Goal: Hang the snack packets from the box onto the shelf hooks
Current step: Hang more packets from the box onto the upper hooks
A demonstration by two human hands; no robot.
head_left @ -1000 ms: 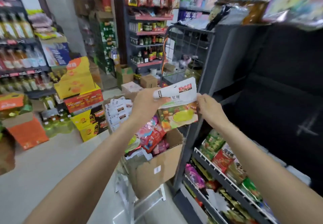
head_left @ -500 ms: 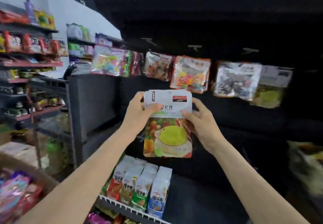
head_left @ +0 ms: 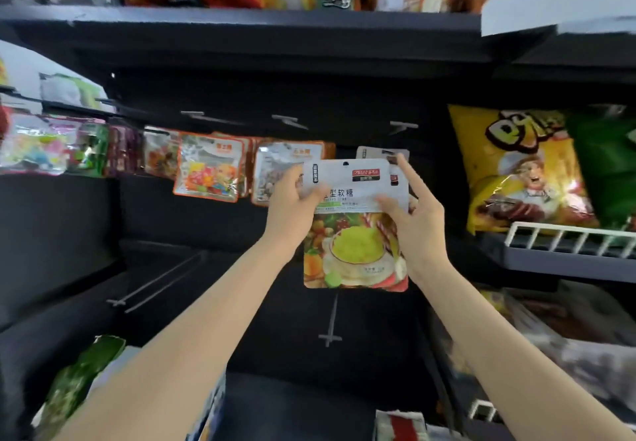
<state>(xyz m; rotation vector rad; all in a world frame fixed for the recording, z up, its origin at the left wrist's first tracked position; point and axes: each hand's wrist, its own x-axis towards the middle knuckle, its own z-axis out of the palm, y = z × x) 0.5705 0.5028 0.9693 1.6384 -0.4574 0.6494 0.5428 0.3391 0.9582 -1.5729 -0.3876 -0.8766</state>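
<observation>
I hold a snack packet (head_left: pixel 354 230) upright in front of the black shelf back; it has a white top with a hang hole and a fruit-and-green-bowl picture below. My left hand (head_left: pixel 292 206) pinches its left upper edge. My right hand (head_left: pixel 413 220) pinches the right edge, index finger pointing up. Right behind the top of it hangs another white packet (head_left: pixel 371 152) under a hook (head_left: pixel 402 126). Further hooks (head_left: pixel 289 120) stick out to the left, with hung packets (head_left: pixel 206 169) below them. The box is out of view.
A yellow chip bag (head_left: pixel 516 169) and a green bag stand on a wire-fronted shelf (head_left: pixel 564 237) at the right. Bare long hooks (head_left: pixel 161 279) jut out lower left. A top shelf (head_left: pixel 241 17) carries orange bags. More packets lie on lower shelves.
The view swung from the box and aisle up to the hook row. Both hands carried the packet up and closer to the hooks, and my right index finger now points up.
</observation>
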